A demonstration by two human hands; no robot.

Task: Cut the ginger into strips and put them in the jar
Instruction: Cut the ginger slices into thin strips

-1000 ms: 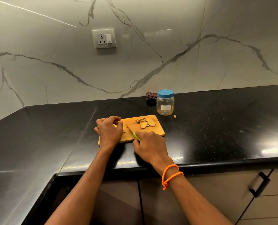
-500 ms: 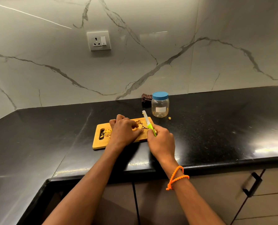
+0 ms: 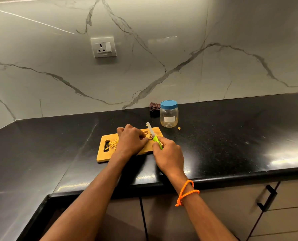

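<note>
Counter (image 3: 231, 145): black and glossy; it carries the board, the jar and a dark cloth (image 3: 154, 107) by the wall.
Cutting board (image 3: 103, 155): wooden, lying flat near the counter's front edge; probably stiff enough to slide or lift as one piece.
Jar (image 3: 169, 115): clear plastic with its blue lid on, standing just behind the board's far right corner and apart from it; it likely weighs little and could tip, so steady its wall when unscrewing.
Left hand (image 3: 130, 140): palm down over the middle of the board, fingers curled and pressing the ginger slices (image 3: 147, 134) at its fingertips.
Right hand (image 3: 169, 153): closed round the green handle of the knife (image 3: 153, 134), whose pale blade slants up and away over the slices.
Ginger slices: thin, light, fibrous, probably a little slick; best pinned flat with fingertips tucked back from the blade.
Cut strips (image 3: 113, 144): small loose heap at the board's left end beside the handle slot; best scooped together.
Stray bit (image 3: 179, 128): on the counter, right of the jar.
</note>
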